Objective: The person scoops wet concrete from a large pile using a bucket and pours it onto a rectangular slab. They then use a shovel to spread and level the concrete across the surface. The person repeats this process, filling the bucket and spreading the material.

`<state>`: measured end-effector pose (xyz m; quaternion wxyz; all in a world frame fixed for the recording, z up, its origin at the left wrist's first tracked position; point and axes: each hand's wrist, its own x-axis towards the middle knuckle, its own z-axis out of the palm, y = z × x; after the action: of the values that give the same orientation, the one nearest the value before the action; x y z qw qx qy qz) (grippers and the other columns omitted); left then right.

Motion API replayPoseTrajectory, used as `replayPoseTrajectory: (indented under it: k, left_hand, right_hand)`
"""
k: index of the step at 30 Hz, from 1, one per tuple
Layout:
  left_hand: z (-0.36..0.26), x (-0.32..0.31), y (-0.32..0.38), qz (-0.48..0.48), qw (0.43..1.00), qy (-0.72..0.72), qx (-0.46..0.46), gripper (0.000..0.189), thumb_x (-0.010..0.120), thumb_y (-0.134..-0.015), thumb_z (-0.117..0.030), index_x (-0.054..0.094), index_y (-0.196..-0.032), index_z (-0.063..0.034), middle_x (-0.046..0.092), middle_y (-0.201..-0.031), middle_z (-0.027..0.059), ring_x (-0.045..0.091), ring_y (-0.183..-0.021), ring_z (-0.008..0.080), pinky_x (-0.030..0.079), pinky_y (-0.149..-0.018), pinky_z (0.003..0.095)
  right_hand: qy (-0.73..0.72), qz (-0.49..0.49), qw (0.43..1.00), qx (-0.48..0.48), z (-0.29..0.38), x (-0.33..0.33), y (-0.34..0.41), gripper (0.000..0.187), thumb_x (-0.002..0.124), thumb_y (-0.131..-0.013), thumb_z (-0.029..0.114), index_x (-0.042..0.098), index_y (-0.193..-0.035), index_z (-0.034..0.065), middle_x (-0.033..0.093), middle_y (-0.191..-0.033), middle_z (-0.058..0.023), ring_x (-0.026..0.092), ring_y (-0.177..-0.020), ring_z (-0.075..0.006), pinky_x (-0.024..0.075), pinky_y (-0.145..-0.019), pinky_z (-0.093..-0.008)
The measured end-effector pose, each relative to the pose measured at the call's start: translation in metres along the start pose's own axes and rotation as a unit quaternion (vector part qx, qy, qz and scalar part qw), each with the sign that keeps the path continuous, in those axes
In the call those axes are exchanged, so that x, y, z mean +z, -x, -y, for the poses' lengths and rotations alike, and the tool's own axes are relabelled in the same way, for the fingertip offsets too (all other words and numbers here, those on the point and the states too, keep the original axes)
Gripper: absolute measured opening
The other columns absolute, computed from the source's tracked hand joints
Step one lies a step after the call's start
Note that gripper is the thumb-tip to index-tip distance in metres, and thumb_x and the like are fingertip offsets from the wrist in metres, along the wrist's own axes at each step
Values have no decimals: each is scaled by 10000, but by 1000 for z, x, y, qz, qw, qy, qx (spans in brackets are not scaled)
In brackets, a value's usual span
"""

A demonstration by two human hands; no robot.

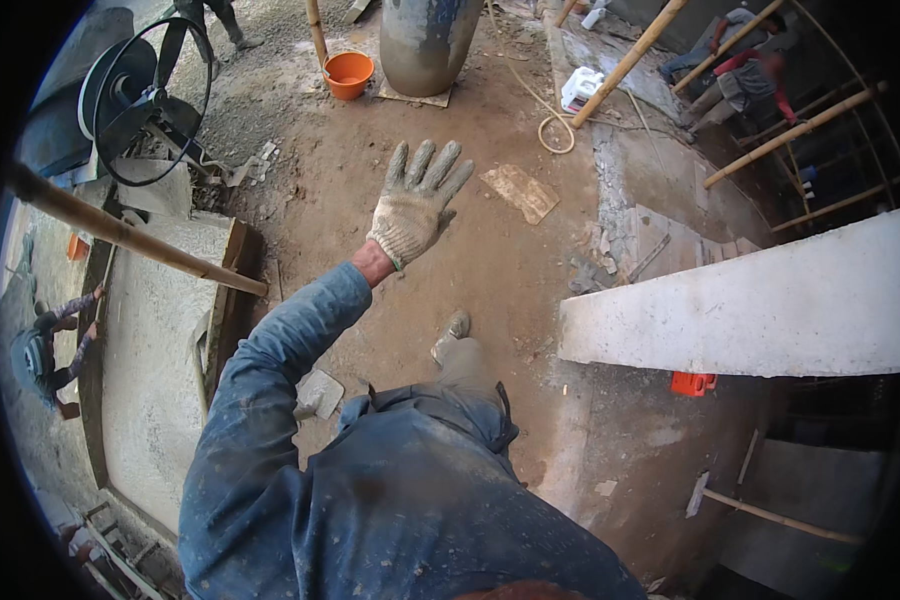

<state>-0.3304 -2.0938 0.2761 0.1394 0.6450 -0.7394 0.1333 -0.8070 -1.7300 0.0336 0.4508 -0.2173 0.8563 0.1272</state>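
My left hand (411,214), in a cream knit work glove with grey-coated fingers, reaches out over the dirt floor (345,210). Its fingers are spread and hold nothing. Right of it, a flat broken board (521,193) lies on the ground. An orange bucket (349,76) and a tall cement-smeared drum (429,45) stand ahead, the drum on a thin board. My right hand is out of view. One of my shoes (451,334) shows on the dirt below the left hand.
A concrete mixer's handwheel (152,101) is at upper left. Bamboo poles (142,232) slant across both sides. A white concrete column (742,304) juts in at right. A hose (556,135) coils near a white jug (581,88). One person (37,360) works at left; others (750,82) are at upper right.
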Motion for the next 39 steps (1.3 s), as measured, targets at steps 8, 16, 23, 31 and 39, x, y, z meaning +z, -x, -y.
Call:
replayPoseTrajectory:
  k: [8, 16, 23, 31, 39]
  left_hand:
    - [90, 142, -48, 53, 913, 199, -352, 1055, 727, -911, -572, 207, -1673, -59, 137, -1707, 330, 190, -1572, 498, 249, -1265, 522]
    - [163, 236, 139, 329, 562, 387, -653, 797, 671, -960, -453, 452, -1549, 37, 545, -1541, 215, 503, -1441, 341, 406, -1161, 425]
    - [186, 272, 145, 455, 434, 431, -647, 645, 637, -969, -438, 569, -1475, -45, 615, -1468, 182, 573, -1355, 339, 443, -1121, 425]
    - [366, 341, -71, 316, 621, 364, -618, 593, 604, -948, -440, 663, -1409, -72, 654, -1426, 199, 600, -1343, 351, 455, -1130, 433]
    - [550, 357, -391, 107, 705, 390, -583, 595, 595, -981, -410, 627, -1406, 5, 666, -1403, 205, 631, -1303, 348, 467, -1122, 412]
  right_hand:
    - [343, -448, 615, -551, 490, -236, 77, 619, 561, -986, 248, 426, -1589, 212, 413, -1655, -109, 387, -1508, -366, 227, -1262, -607]
    - [206, -443, 528, -694, 793, -261, 99, 699, 676, -959, 320, 428, -1600, 196, 432, -1633, -118, 405, -1496, -341, 225, -1282, -556]
    - [89, 35, 974, -205, 775, -140, -55, 624, 709, -906, 368, 616, -1431, 42, 711, -1290, -232, 681, -1185, -372, 539, -987, -434]
    - [86, 143, 972, -163, 921, -85, -101, 542, 691, -905, 341, 667, -1337, 15, 721, -1271, -228, 680, -1180, -367, 525, -996, -430]
    - [121, 112, 948, -272, 1134, -122, -147, 474, 673, -903, 314, 718, -1244, -13, 731, -1252, -224, 680, -1175, -362, 511, -1006, -426]
